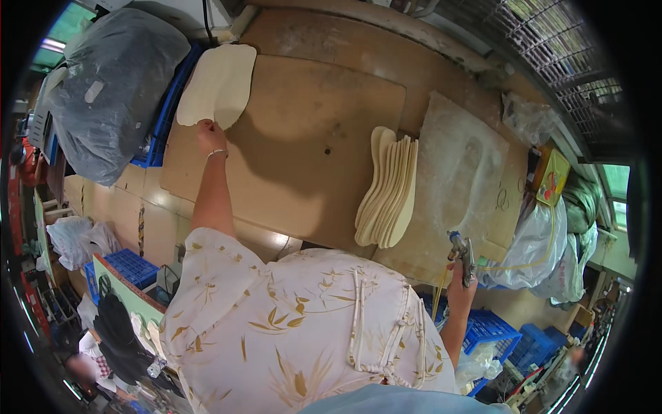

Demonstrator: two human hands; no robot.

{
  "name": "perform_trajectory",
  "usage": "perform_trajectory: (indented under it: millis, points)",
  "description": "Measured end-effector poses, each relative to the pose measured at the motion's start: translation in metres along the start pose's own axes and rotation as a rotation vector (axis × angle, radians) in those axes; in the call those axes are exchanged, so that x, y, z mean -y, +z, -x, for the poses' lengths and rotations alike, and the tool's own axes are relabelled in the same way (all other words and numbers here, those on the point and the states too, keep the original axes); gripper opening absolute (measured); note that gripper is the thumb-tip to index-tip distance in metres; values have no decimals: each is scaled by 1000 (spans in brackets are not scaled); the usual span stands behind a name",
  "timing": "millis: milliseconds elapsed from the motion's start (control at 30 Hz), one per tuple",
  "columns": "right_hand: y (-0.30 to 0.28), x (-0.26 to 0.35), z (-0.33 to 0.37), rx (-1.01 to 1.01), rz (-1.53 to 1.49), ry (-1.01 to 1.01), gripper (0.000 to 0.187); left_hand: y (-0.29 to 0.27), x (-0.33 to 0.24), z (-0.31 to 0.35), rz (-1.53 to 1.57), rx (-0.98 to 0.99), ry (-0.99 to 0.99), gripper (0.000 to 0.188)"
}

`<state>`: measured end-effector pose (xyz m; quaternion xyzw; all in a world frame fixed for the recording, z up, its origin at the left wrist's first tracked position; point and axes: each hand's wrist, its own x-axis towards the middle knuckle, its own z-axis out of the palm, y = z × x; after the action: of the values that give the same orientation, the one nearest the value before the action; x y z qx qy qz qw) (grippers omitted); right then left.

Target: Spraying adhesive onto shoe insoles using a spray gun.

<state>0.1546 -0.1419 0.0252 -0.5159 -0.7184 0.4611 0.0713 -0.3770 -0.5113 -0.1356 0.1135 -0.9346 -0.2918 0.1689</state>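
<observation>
At the far left of the worktable lies a pile of cream shoe insoles [219,77], their edges lined up. My left hand [211,138] reaches out to its near edge, with the fingertips closed on an insole there. My right hand [460,283] grips a metal spray gun [466,261] at the table's front right, its blue-topped nozzle end pointing away from me. A row of overlapping cream insoles [389,190] is fanned out right of the middle. Beside it, a pale board [458,162] carries a whitish sprayed outline of a sole.
Brown board [296,131] covers the tabletop. A blue crate with a grey plastic-wrapped bundle [114,86] stands left. A yellow hose [524,265] runs from the spray gun past plastic bags [527,241] to a yellow container [552,176]. Blue crates [489,332] stand lower right; another person [96,362] is at lower left.
</observation>
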Motion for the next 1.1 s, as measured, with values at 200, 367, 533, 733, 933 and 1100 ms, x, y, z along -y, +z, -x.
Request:
perform_trajectory:
  millis: [200, 367, 533, 733, 933, 1100]
  points:
    - [-2, -1, 11, -46, -34, -45, 21, 45, 68, -43, -502, 141, 182, 24]
    - [-1, 18, 18, -70, -54, 24, 21, 15, -14, 18, -171, -84, 223, 35]
    - [1, 8, 8, -34, -92, -156, 19, -33, -118, 208, 467, 736, 338, 24]
    - [-17, -2, 5, 0, -84, -148, 20, -51, -195, 358, 226, 854, 915, 44]
    - [-46, -34, 0, 16, -113, -156, 22, -35, -187, 393, -22, 544, 1102, 54]
    - [-68, -51, -9, 28, -168, -213, 24, -30, -196, 411, -51, 399, 1230, 34]
